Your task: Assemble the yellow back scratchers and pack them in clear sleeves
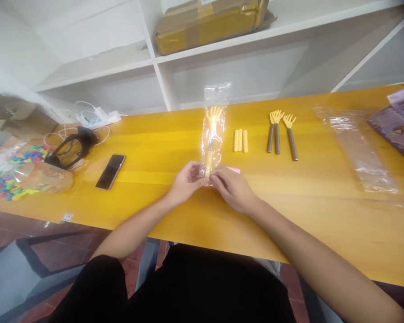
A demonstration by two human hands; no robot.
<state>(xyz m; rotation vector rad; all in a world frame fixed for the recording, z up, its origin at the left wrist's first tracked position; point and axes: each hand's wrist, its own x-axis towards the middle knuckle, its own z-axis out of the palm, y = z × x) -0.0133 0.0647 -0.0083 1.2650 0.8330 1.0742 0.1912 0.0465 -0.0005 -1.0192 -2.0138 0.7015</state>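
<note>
Pinching the clear bag's (pixel 222 121) near end with your left hand (pixel 185 183) and right hand (pixel 234 187), yellow back scratcher (pixel 210 152) inside it, three yellow handles (pixel 240 141) just right, phone (pixel 110 172) well left.

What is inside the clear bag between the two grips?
The clear bag holds one back scratcher: pale yellow claw, metal rod, yellow handle. The left grip and right grip partly cover the bag's bottom.

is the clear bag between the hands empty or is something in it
It's not empty: a yellow back scratcher lies inside the clear bag, its claw showing through the plastic.
</note>
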